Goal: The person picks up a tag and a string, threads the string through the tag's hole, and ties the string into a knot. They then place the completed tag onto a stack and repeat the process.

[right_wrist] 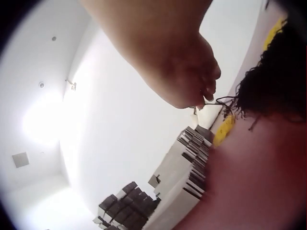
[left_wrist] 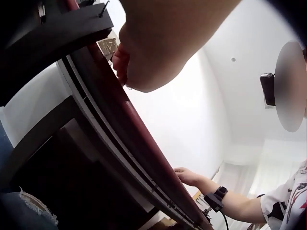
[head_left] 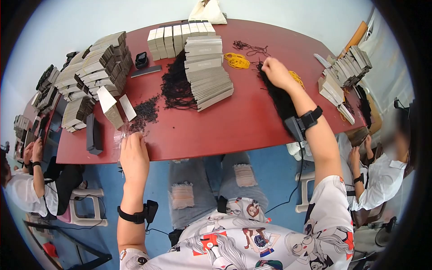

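Observation:
My right hand (head_left: 277, 73) is over the far end of a long bundle of black cords (head_left: 280, 100) on the right of the table. In the right wrist view, a thin black cord (right_wrist: 221, 101) runs from its pinched fingertips to the bundle (right_wrist: 276, 76). My left hand (head_left: 134, 155) is at the table's front edge, beside a heap of small black bits (head_left: 143, 113), its fingers bent toward the tabletop in the left wrist view. Its fingertips are partly hidden, so I cannot tell whether they hold anything. Pale tags (head_left: 128, 107) lie just beyond it.
A long stack of grey tags (head_left: 209, 76) with black strings (head_left: 174, 85) stands mid-table. More stacks (head_left: 85, 72) fill the left side. Yellow rubber bands (head_left: 237, 60) lie near the right hand. A black box (head_left: 93, 135) stands at the left. People sit on both sides.

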Action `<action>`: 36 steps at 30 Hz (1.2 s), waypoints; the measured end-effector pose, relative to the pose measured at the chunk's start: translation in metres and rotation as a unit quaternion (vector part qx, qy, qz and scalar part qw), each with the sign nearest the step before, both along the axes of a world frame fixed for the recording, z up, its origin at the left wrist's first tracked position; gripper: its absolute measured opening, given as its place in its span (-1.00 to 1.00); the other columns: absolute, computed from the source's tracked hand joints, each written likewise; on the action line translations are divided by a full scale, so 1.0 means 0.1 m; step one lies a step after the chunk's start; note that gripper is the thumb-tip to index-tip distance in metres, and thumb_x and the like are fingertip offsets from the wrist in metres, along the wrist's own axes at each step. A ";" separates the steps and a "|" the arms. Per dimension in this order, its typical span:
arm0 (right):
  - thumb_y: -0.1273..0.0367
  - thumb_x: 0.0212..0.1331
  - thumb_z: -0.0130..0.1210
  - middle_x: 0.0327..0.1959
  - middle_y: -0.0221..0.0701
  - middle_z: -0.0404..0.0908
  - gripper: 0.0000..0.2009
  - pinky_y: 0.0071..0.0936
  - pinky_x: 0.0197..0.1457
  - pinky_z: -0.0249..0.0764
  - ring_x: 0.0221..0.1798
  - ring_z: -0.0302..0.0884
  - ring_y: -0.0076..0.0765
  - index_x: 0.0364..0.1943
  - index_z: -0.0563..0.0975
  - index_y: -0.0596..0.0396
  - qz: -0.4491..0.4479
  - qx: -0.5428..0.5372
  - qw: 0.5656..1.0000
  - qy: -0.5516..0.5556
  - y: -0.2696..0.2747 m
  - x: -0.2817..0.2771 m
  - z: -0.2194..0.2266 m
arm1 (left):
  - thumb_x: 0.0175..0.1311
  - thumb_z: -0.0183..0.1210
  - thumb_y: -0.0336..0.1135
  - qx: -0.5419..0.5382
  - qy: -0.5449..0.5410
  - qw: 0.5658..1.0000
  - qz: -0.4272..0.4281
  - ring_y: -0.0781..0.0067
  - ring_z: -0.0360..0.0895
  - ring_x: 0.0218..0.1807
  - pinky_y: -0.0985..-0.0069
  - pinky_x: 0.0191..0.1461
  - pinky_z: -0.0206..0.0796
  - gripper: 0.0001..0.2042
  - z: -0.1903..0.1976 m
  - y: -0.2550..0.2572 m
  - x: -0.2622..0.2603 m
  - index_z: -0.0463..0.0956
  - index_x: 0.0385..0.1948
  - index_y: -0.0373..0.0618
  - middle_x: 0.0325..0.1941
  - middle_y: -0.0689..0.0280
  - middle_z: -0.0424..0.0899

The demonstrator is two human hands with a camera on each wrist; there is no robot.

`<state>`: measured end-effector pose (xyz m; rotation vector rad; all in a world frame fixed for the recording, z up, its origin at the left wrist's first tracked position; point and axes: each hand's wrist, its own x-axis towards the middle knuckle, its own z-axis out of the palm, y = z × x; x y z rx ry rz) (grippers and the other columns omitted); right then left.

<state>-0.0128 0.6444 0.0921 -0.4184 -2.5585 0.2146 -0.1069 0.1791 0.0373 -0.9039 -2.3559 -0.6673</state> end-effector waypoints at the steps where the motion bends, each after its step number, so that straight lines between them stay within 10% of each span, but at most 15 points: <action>1: 0.39 0.12 0.00 -0.38 -0.09 0.54 -0.85 -0.19 -0.11 0.41 -0.22 0.50 0.06 -0.37 0.44 0.23 -0.002 -0.029 0.999 0.039 -0.01 0.01 0.10 | 0.13 0.04 -0.52 0.001 -0.002 1.000 -0.002 0.08 0.40 -0.27 0.26 -0.22 0.27 -0.93 -0.01 0.00 0.01 0.38 -0.37 -0.20 -0.37 0.15 0.47; 8: 0.41 0.09 0.14 -0.50 -0.49 0.57 -0.88 -0.66 -0.28 0.37 -0.39 0.45 -0.68 -0.33 0.47 0.12 0.118 -0.177 0.957 0.196 -0.32 0.13 1.12 | 0.24 -0.04 -0.56 0.168 -0.120 0.973 -0.105 0.50 0.44 -0.31 0.60 -0.22 0.26 -0.86 -0.17 0.10 0.10 0.42 -0.21 -0.23 -0.39 0.29 0.48; 19: 0.42 0.09 0.16 -0.42 -0.43 0.57 -0.77 -0.61 -0.20 0.40 -0.37 0.48 -0.58 -0.21 0.41 0.16 0.252 -0.240 0.865 0.362 -1.49 0.13 1.99 | 0.28 -0.05 -0.54 0.252 -0.255 0.924 -0.131 0.64 0.37 -0.31 0.70 -0.16 0.21 -0.89 -0.19 0.07 0.07 0.42 -0.21 -0.26 -0.41 0.39 0.43; 23: 0.42 0.14 0.12 -0.39 -0.38 0.56 -0.78 -0.59 -0.19 0.42 -0.36 0.49 -0.54 -0.18 0.39 0.17 0.300 -0.237 0.834 0.397 -1.59 0.24 1.89 | 0.28 -0.04 -0.53 0.266 -0.261 0.919 -0.130 0.66 0.36 -0.32 0.71 -0.17 0.21 -0.90 -0.19 0.07 0.10 0.41 -0.23 -0.25 -0.41 0.40 0.41; 36: 0.47 0.00 0.21 -0.44 -0.49 0.62 -0.85 -0.69 -0.29 0.42 -0.39 0.51 -0.68 -0.33 0.51 0.13 0.164 -0.315 0.927 0.123 -1.77 0.59 0.19 | 0.25 -0.01 -0.54 0.267 -0.284 0.910 -0.140 0.66 0.36 -0.31 0.71 -0.19 0.20 -0.91 -0.16 0.09 0.13 0.40 -0.24 -0.24 -0.40 0.40 0.41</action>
